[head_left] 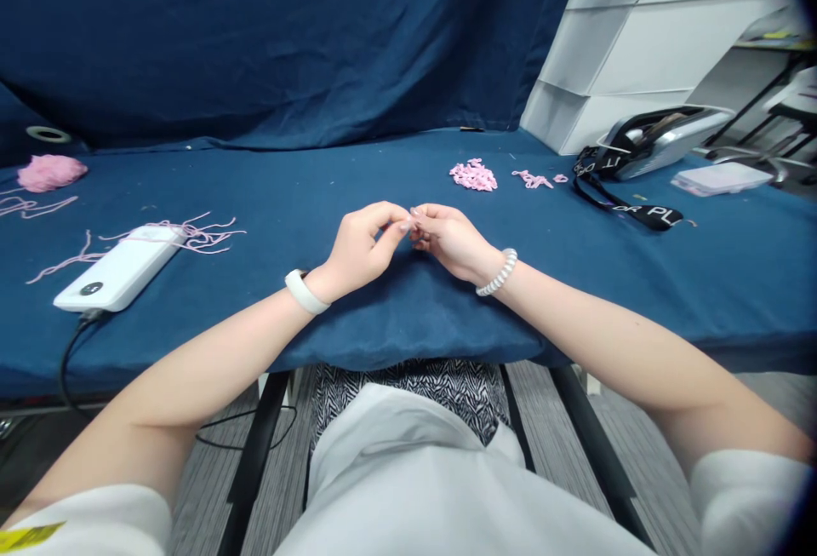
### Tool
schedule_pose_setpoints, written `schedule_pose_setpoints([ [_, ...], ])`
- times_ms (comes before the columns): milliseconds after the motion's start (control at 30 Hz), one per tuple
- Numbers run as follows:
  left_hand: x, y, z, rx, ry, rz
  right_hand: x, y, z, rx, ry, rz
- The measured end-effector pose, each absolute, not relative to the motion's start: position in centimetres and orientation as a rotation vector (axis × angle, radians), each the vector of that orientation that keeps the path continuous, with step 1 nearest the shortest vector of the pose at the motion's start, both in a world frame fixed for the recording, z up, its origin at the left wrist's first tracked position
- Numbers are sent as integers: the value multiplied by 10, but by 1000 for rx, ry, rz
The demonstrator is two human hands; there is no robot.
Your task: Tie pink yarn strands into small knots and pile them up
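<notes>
My left hand and my right hand meet above the front part of the blue-covered table. On both, thumb and fingers are pinched together, the tips almost touching. Whatever lies between them is too small or hidden to make out. Behind my right hand is a small heap of pink knotted yarn pieces, with a few more pink pieces beside it. To the left, cut pink yarn strands lie across and around a white power bank.
At the far left sits a pink yarn bundle, near a tape roll. On the right are an open grey case, a black lettered strap and a clear plastic box. A black cable hangs off the front edge.
</notes>
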State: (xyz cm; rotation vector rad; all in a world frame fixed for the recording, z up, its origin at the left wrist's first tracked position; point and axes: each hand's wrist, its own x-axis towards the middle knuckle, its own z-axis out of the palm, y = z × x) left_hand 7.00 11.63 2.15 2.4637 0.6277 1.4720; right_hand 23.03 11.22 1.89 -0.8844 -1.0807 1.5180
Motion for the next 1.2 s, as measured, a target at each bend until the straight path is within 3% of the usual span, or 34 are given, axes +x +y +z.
schedule_pose_setpoints([
  [200,71,122,18,2037,715,1420,230,110,20,-921,-1058,1512],
  [533,67,116,22,3211,540,1608,227,110,12,-874,-1125,1524],
  [1200,71,109,22,3301,408,1645,226,107,17,-861,-1092,1638],
])
